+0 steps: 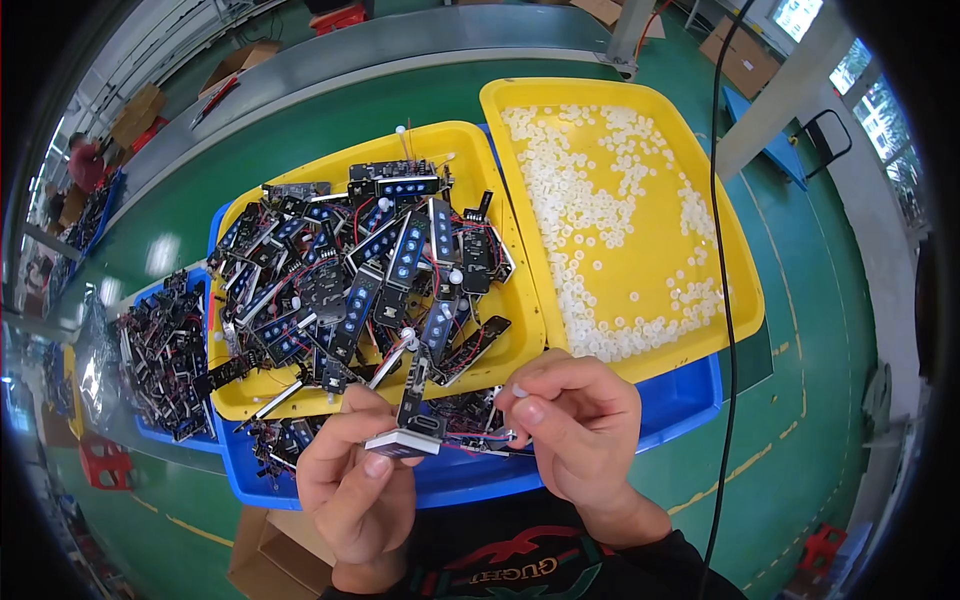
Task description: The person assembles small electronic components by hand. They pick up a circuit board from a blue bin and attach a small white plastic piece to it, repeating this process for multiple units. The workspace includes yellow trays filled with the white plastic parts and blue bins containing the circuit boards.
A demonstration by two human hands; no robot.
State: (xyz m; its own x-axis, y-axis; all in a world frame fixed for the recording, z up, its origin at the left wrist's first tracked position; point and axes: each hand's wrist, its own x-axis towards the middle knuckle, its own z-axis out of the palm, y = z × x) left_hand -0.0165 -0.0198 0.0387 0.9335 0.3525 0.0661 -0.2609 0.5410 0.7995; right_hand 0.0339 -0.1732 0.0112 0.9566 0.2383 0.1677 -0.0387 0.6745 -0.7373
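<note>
Circuit boards (pixel 408 250) lie heaped in the left tray (pixel 521 318), discs (pixel 545 190) crowd the left edge of the right tray (pixel 655 250), and a bin (pixel 688 398) sits beneath both.

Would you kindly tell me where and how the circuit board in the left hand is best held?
Probably by the pale-edged block at the lower end of the circuit board, coming from the left, as the left hand does: its sides look flat, while thin wires run off rightward, toward the right hand.
</note>
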